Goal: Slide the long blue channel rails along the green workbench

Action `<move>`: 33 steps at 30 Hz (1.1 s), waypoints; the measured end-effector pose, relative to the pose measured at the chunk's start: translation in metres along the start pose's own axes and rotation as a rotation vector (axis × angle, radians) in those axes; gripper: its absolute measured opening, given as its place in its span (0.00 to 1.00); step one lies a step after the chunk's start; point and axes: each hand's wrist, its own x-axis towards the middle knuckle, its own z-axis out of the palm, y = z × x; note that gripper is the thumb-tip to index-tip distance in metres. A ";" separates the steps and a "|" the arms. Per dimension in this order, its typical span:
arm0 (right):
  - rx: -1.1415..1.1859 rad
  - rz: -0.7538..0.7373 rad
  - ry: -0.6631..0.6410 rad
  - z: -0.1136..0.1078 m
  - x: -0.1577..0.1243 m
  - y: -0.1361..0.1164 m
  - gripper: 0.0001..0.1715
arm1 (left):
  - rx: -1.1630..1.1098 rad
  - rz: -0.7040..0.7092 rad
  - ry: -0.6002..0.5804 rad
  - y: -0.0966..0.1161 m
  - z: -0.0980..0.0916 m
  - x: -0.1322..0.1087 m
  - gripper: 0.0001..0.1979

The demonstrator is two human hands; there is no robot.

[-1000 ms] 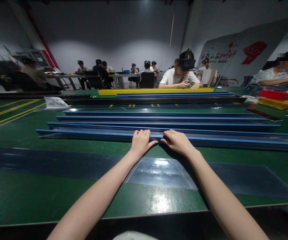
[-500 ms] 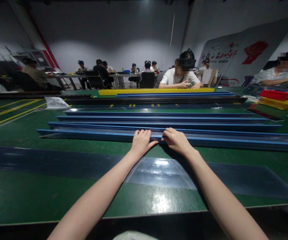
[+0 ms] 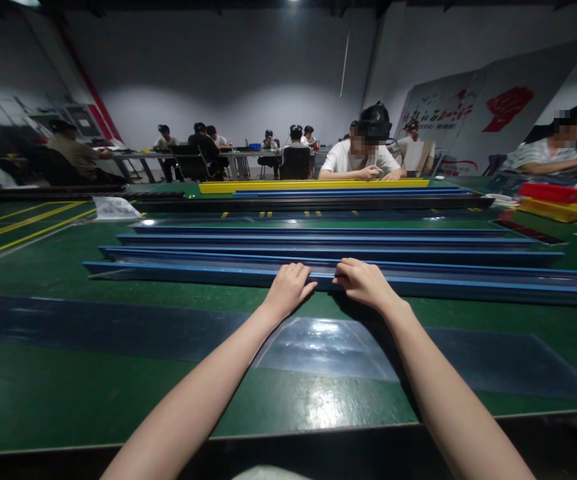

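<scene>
A long blue channel strip [image 3: 193, 272] lies crosswise on the green table, nearest me among several similar strips. My left hand [image 3: 291, 287] grips its near wall, fingers over the top edge and thumb on the front side. Close by on the right, my right hand [image 3: 363, 280] is closed on the same strip, its fingers bent over the edge. A small gap separates the two hands. Between my forearms and the strip, a flat clear plastic sheet [image 3: 323, 347] stretches across the table.
More blue strips [image 3: 318, 240] lie parallel behind. Beyond them are a dark strip [image 3: 313, 202] and a yellow strip [image 3: 313, 185]. A co-worker [image 3: 363, 157] sits opposite. Red [image 3: 553, 193] and yellow trays [image 3: 555, 210] stand at right; a crumpled plastic bag [image 3: 115, 208] lies at left.
Both hands have slid slightly to the right along with the blue channel strip, whose left end has shifted right too. Their grip looks the same.
</scene>
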 end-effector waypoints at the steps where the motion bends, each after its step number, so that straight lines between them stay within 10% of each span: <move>1: -0.003 0.011 -0.002 -0.001 -0.001 0.002 0.07 | 0.008 0.011 0.003 0.000 0.000 0.000 0.11; 33: -0.045 -0.038 0.047 0.008 0.000 -0.002 0.10 | 0.129 -0.064 0.047 0.001 0.002 0.000 0.16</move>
